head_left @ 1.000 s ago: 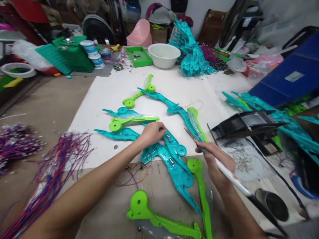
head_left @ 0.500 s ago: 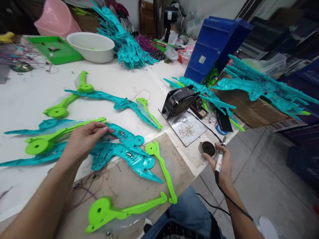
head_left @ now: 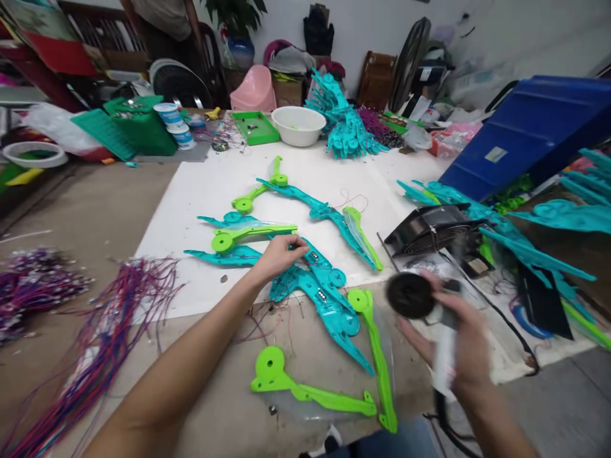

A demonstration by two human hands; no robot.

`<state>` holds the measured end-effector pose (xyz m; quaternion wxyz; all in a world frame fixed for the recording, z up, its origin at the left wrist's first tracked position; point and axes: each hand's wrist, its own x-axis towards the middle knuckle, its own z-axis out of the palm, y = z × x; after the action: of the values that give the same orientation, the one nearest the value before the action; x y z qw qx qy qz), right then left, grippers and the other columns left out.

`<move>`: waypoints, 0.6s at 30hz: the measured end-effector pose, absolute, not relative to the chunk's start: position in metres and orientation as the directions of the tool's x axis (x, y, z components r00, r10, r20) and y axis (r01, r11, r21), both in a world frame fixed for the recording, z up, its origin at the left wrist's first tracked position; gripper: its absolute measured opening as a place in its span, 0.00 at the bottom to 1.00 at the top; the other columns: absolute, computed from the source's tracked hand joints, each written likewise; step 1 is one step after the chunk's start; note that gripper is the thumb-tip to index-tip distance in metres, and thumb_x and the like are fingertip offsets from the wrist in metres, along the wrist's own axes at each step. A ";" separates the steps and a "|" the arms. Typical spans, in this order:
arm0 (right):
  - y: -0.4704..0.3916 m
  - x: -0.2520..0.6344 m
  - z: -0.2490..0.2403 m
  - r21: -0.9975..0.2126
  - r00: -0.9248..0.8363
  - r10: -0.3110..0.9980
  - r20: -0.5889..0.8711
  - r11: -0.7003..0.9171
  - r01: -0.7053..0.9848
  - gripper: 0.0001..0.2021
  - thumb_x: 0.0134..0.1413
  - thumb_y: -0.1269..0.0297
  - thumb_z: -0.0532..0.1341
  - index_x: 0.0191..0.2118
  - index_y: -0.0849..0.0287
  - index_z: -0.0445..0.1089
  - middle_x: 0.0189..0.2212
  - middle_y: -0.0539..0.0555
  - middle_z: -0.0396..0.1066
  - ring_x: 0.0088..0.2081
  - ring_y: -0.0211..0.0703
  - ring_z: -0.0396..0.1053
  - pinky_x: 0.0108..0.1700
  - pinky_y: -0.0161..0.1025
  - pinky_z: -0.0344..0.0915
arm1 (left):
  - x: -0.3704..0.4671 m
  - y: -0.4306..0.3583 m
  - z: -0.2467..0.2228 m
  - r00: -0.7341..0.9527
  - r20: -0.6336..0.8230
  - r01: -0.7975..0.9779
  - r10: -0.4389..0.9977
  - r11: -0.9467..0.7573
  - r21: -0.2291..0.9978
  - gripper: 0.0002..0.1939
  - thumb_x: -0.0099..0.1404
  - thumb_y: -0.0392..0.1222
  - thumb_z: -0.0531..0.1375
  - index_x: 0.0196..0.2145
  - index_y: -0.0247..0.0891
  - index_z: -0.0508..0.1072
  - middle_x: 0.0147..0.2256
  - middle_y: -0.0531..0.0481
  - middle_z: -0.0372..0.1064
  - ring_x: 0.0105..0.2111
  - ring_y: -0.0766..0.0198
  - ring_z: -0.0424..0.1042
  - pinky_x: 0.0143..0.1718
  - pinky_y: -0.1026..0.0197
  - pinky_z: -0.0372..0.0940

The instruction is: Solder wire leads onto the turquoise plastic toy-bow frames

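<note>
My left hand [head_left: 280, 257] is closed in a pinch over the teal plastic parts [head_left: 329, 308], which carry small dark components; a thin wire seems to be at the fingertips. My right hand [head_left: 470, 343], blurred, is wrapped round a soldering iron [head_left: 445, 359] with a white handle and black cable. That same hand also grips a dark solder spool [head_left: 410, 296] between thumb and fingers. Below the spool lies a long green plastic arm [head_left: 377, 356]. A second green arm [head_left: 310, 389] lies nearer me, and another green piece [head_left: 226, 240] rests by my left wrist.
A black fan [head_left: 429, 229] stands right of centre before a blue bin [head_left: 529, 137]. Bundles of red and purple wires [head_left: 114, 324] lie at left. Behind are a white basin [head_left: 298, 127], a green tray [head_left: 256, 129] and stacked teal parts [head_left: 348, 130].
The view has swung left, bringing the wire bundles into sight. My right hand has lifted the spool and iron from the table's right edge towards the teal parts. My left hand stays at the teal parts.
</note>
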<state>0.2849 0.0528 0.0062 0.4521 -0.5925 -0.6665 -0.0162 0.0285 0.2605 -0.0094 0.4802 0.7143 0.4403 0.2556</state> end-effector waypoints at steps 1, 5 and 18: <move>0.079 0.272 0.011 -0.406 -0.061 0.773 0.631 0.396 0.823 0.27 0.47 0.68 0.67 0.52 0.53 0.58 0.55 0.60 0.64 0.56 0.52 0.66 0.56 0.52 0.65 | 0.029 0.259 -0.008 0.487 -0.058 0.386 0.872 -0.155 0.909 0.11 0.56 0.47 0.59 0.28 0.36 0.74 0.27 0.51 0.73 0.28 0.63 0.69 0.32 0.62 0.62; 0.161 0.235 0.013 -0.200 -0.351 0.763 0.542 0.524 0.828 0.23 0.56 0.71 0.59 0.56 0.55 0.55 0.50 0.62 0.66 0.55 0.55 0.64 0.54 0.56 0.67 | 0.030 0.258 -0.006 0.485 -0.026 0.399 0.874 -0.194 0.896 0.07 0.56 0.42 0.59 0.26 0.36 0.74 0.27 0.51 0.73 0.30 0.63 0.69 0.34 0.62 0.63; 0.187 0.216 -0.001 -0.114 -0.464 0.725 0.509 0.592 0.798 0.21 0.58 0.72 0.56 0.57 0.61 0.56 0.50 0.65 0.65 0.55 0.57 0.61 0.55 0.57 0.64 | 0.040 0.255 -0.020 0.343 0.117 0.531 0.932 -0.295 0.795 0.03 0.53 0.35 0.59 0.24 0.38 0.72 0.31 0.49 0.72 0.40 0.57 0.67 0.44 0.57 0.63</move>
<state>0.2157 0.1866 -0.0012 0.2619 -0.4464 -0.8528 -0.0703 0.0405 0.2551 -0.0199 0.3361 0.7472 0.4895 0.2986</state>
